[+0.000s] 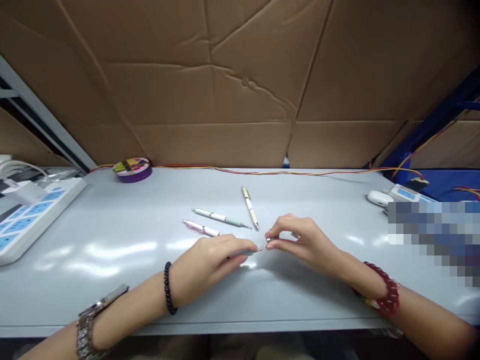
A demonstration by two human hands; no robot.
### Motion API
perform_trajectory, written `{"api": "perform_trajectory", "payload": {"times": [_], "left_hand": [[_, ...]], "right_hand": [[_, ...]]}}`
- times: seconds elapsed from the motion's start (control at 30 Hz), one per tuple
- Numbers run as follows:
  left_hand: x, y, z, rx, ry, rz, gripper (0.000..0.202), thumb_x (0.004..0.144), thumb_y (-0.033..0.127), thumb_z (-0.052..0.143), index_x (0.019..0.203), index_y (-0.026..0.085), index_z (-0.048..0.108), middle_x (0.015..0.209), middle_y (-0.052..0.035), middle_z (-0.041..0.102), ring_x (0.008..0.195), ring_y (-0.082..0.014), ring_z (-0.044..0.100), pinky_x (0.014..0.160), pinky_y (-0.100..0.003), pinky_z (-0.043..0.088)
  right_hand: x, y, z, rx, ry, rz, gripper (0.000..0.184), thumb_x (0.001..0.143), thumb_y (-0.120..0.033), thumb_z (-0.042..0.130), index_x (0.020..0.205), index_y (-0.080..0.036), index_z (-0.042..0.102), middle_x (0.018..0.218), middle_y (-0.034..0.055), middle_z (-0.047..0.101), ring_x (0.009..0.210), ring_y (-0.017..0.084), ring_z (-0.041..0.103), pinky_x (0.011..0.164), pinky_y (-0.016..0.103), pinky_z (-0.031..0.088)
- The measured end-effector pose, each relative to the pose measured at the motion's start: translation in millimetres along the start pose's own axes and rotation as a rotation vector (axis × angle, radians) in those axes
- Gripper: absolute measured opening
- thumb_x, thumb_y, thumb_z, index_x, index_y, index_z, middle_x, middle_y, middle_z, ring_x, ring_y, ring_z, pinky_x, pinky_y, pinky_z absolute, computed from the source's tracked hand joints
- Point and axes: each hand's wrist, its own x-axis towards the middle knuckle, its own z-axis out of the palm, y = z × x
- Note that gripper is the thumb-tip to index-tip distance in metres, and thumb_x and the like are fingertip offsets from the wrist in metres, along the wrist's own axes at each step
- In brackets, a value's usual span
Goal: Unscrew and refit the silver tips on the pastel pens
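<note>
My left hand [210, 262] is closed round a pen barrel [247, 252], its thin metal tip pointing right. My right hand [300, 242] pinches a small silvery pen part [270, 239] just off that tip; the two pieces almost touch. Three other pens lie just beyond my hands: a pink one [200, 228] partly behind my left hand, a pale green one [221, 218], and a cream and gold one [250, 207] lying nearly straight away from me.
The grey table [112, 240] ends at a cardboard wall. A white and blue power strip [26, 217] lies far left, a purple round tin [132, 170] at the back left, coloured wires [300, 173] along the back, and white devices [397, 195] at the right.
</note>
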Motion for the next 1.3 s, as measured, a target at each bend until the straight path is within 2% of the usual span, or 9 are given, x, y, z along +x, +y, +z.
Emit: {"api": "perform_trajectory", "payload": {"times": [0.17,0.37,0.5,0.63,0.8,0.97,1.13,1.23,1.3], "left_hand": [[-3,-19,-2.9,0.279,-0.045,0.177,0.025,0.097,0.016,0.036,0.108,0.022,0.057,0.095,-0.0031,0.064,0.085,-0.0171,0.057,0.075,-0.026,0.044],[-1,-25,4.6,0.529,0.103,0.236,0.026,0.092,0.010,0.040,0.110,0.022,0.055,0.098,-0.0062,0.058,0.087,-0.0201,0.053,0.075,-0.030,0.043],[-2,-22,4.8,0.566,0.155,0.278,0.025,0.093,0.012,0.036,0.101,0.019,0.058,0.087,-0.0049,0.056,0.075,-0.0171,0.052,0.065,-0.027,0.042],[-5,-19,7.3,0.628,0.172,0.396,0.023,0.091,0.008,0.038,0.095,0.018,0.059,0.075,-0.0023,0.056,0.063,-0.0154,0.048,0.058,-0.026,0.039],[-7,-17,11.3,0.685,0.258,0.498,0.019,0.089,0.007,0.042,0.087,0.017,0.058,0.065,-0.0010,0.054,0.058,-0.0150,0.046,0.059,-0.028,0.039],[-6,-10,8.4,0.691,0.412,0.450,0.018,0.084,0.004,0.044,0.085,0.016,0.057,0.067,-0.0019,0.055,0.062,-0.0161,0.051,0.059,-0.029,0.042],[-5,13,4.3,0.676,0.549,0.431,0.016,0.084,0.014,0.052,0.099,0.018,0.057,0.091,-0.0090,0.059,0.089,-0.0248,0.056,0.076,-0.038,0.047],[-7,30,12.2,0.592,0.519,0.416,0.024,0.090,0.034,0.051,0.108,0.018,0.051,0.097,-0.0111,0.062,0.091,-0.0272,0.059,0.073,-0.039,0.049],[-9,38,19.4,0.459,0.424,0.296,0.025,0.095,0.041,0.041,0.104,0.018,0.049,0.080,-0.0052,0.064,0.065,-0.0187,0.063,0.055,-0.028,0.049]], "right_hand": [[4,21,-9,-0.241,-0.057,0.149,0.009,0.084,-0.028,0.060,0.084,-0.024,0.068,0.085,0.0040,0.065,0.083,0.022,0.056,0.074,0.036,0.042],[6,19,-6,-0.357,-0.136,0.189,0.018,0.082,-0.035,0.062,0.098,-0.027,0.067,0.094,0.0049,0.064,0.092,0.025,0.052,0.075,0.037,0.037],[22,5,6,-0.436,-0.110,0.222,0.021,0.087,-0.036,0.054,0.079,-0.019,0.063,0.084,0.0070,0.063,0.088,0.025,0.051,0.073,0.036,0.034],[38,1,16,-0.471,-0.108,0.238,0.025,0.082,-0.019,0.051,0.057,-0.018,0.048,0.062,0.0046,0.056,0.070,0.021,0.049,0.062,0.032,0.030],[35,4,1,-0.414,0.028,0.256,0.027,0.081,-0.018,0.042,0.056,-0.021,0.032,0.055,-0.0007,0.045,0.054,0.015,0.039,0.052,0.027,0.027],[16,1,-15,-0.325,0.270,0.145,0.024,0.085,-0.018,0.034,0.063,-0.023,0.025,0.061,-0.0011,0.037,0.059,0.017,0.035,0.054,0.029,0.028],[-11,-20,-8,-0.146,0.426,-0.001,0.029,0.093,-0.023,0.025,0.064,-0.023,0.026,0.060,-0.0016,0.032,0.056,0.016,0.033,0.053,0.030,0.030],[-23,-45,4,-0.006,0.332,-0.074,0.033,0.097,-0.025,0.023,0.064,-0.022,0.031,0.059,-0.0020,0.037,0.054,0.014,0.038,0.051,0.027,0.035],[-25,-58,11,0.062,0.179,-0.139,0.036,0.098,-0.028,0.023,0.064,-0.022,0.035,0.058,-0.0022,0.040,0.054,0.014,0.040,0.052,0.026,0.038]]}}
